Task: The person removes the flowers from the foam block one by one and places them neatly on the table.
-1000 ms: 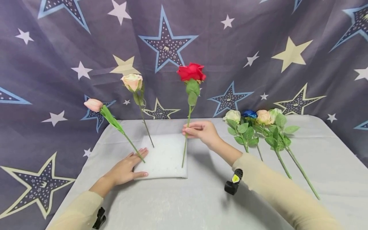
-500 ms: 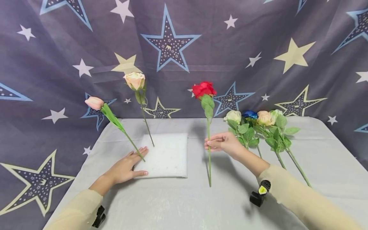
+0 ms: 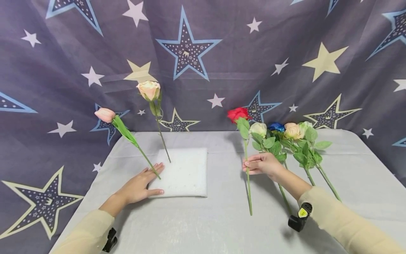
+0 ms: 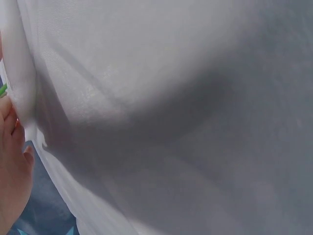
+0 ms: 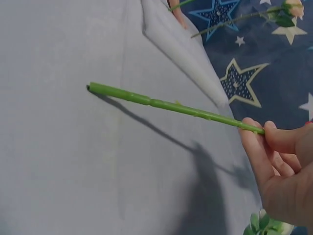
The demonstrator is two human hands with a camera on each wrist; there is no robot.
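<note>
In the head view my right hand (image 3: 264, 164) pinches the green stem of a red rose (image 3: 238, 114), its bloom up and its lower end hanging toward the tabletop. The right wrist view shows that stem (image 5: 171, 106) between thumb and fingers, above its shadow. My left hand (image 3: 134, 187) lies flat with fingers spread on the left edge of a white foam block (image 3: 185, 176). A pink tulip (image 3: 105, 115) leans left out of the block beside those fingers. Behind it a pale peach rose (image 3: 149, 90) stands in the foam, tilted slightly left.
Several loose roses lie at the right: a white rose (image 3: 258, 129), a blue rose (image 3: 276, 127), a peach rose (image 3: 292, 131) and a greenish-white one, their stems toward me. A grey cloth (image 3: 190, 225) covers the table. A star-patterned curtain (image 3: 238, 53) hangs behind.
My right hand has carried the red rose from above the foam block's right edge rightward and down, to beside the loose roses. The left hand has stayed on the block.
</note>
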